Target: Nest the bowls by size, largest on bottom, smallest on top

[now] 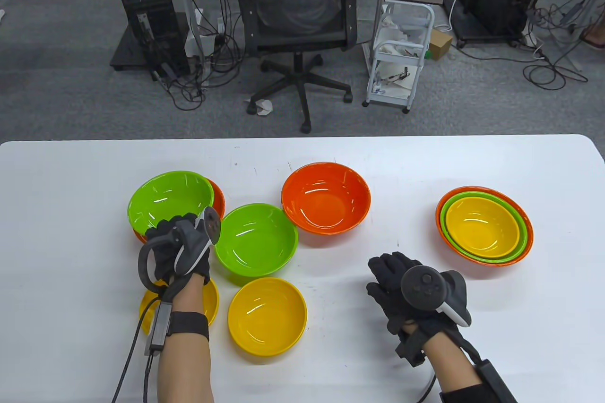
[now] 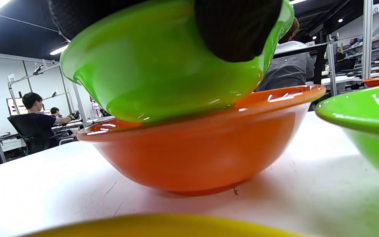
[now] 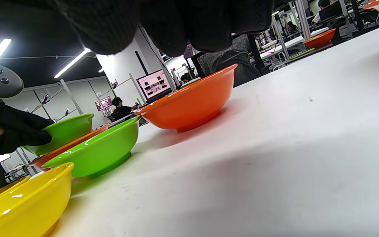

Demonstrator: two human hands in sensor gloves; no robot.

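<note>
— So, table view first: where are the bowls?

— On the white table (image 1: 425, 162). A finished stack (image 1: 484, 226), orange under green under yellow, sits at the right. The left hand (image 1: 177, 252) holds a green bowl (image 1: 170, 200) by its near rim, over an orange bowl (image 1: 218, 197) that mostly hides beneath it. A second green bowl (image 1: 256, 240) sits just beside it, a lone orange bowl (image 1: 326, 197) behind, one yellow bowl (image 1: 267, 316) in front, and another yellow bowl (image 1: 208, 301) partly under the left forearm. The right hand (image 1: 399, 292) hangs above bare table, fingers together and holding nothing.

— And the left wrist view?

— The green bowl (image 2: 163, 65) sits tilted in the mouth of the orange bowl (image 2: 202, 148), not seated level. Gloved fingers (image 2: 235, 29) wrap its outer wall from above. I'd judge the bowls light, rigid, glossy plastic, so slippery under fabric gloves. A rim pinch, thumb inside and fingers outside, looks safest. I can't see the thumb here.

— Right wrist view?

— The right hand's fingers (image 3: 176, 26) hang bunched and clear of the table. The lone orange bowl (image 3: 189, 105) stands on a small foot ring, the second green bowl (image 3: 94, 151) nearer, and the yellow bowl (image 3: 25, 200) closest. Those sloped walls should self-centre when dropped into a bigger bowl, though a hard drop could make them skate.
</note>
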